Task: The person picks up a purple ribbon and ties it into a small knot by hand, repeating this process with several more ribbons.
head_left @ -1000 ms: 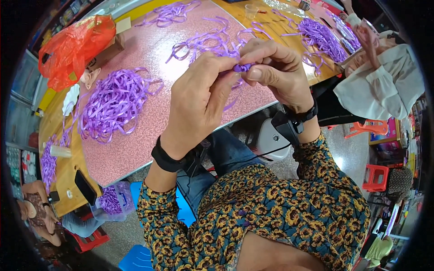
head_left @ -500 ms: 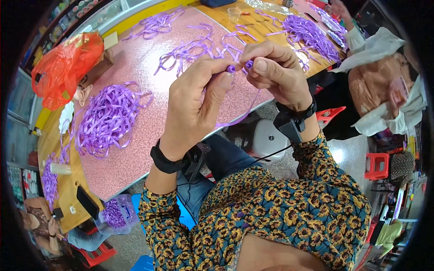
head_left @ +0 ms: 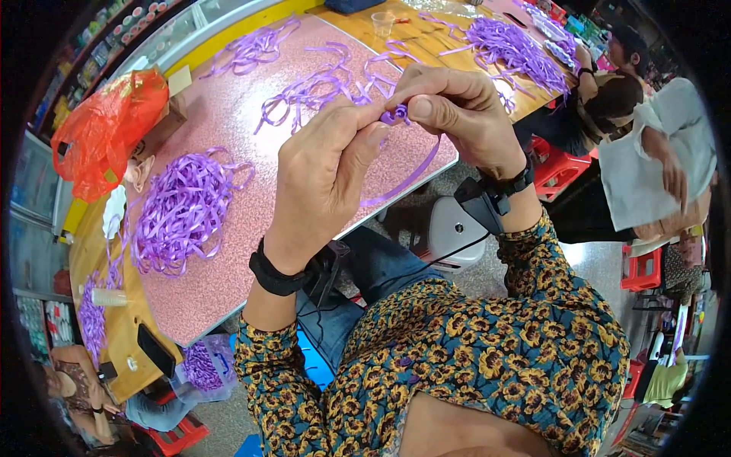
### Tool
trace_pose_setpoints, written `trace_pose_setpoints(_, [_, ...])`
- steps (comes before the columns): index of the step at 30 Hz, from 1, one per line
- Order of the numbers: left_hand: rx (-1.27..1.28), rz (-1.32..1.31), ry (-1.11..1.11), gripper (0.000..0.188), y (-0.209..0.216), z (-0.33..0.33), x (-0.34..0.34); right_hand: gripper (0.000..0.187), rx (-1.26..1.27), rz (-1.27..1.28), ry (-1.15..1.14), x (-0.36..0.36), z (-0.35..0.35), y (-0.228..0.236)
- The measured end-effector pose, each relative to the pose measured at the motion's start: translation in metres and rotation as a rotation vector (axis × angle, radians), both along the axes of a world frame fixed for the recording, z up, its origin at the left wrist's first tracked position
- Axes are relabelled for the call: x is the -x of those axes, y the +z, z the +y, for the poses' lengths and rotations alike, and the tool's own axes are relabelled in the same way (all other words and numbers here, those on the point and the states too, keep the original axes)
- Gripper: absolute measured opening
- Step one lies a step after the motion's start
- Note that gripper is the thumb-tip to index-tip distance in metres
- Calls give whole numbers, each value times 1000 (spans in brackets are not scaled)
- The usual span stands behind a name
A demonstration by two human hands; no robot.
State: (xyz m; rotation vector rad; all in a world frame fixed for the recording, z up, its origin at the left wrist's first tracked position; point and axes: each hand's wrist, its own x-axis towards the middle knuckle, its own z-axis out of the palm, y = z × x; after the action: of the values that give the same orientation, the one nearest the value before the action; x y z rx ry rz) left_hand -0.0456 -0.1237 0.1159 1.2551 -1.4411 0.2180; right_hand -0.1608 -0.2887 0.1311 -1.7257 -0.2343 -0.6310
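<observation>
My left hand [head_left: 324, 164] and right hand [head_left: 464, 122] nearly meet, thumb and finger of each pinched on the curled purple ribbon [head_left: 400, 113] squarely between them over the pink surface [head_left: 236, 255], while a loose strand [head_left: 415, 177] slants from beneath my right hand down leftward toward my left.
</observation>
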Motion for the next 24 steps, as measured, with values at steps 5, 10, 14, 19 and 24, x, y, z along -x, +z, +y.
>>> trace_pose_setpoints(5, [-73, 8, -24, 15, -3, 1, 0, 19, 105, -89, 44, 0, -4, 1])
trace_pose_setpoints(10, [-76, 10, -19, 10, -2, 0, 2, 15, 293, -103, 1, 3, -8, 11])
trace_pose_setpoints(14, [-119, -38, -16, 12, 0, 2, 1, 13, 408, -119, -14, 5, -7, 16])
trace_pose_setpoints(19, [-149, -28, -7, 12, 0, 0, 1, 15, 572, -158, -51, 6, -12, 21])
trace_pose_setpoints(24, [-193, 8, -9, 12, 4, -1, 4, 15, 628, -157, -76, 7, -13, 20])
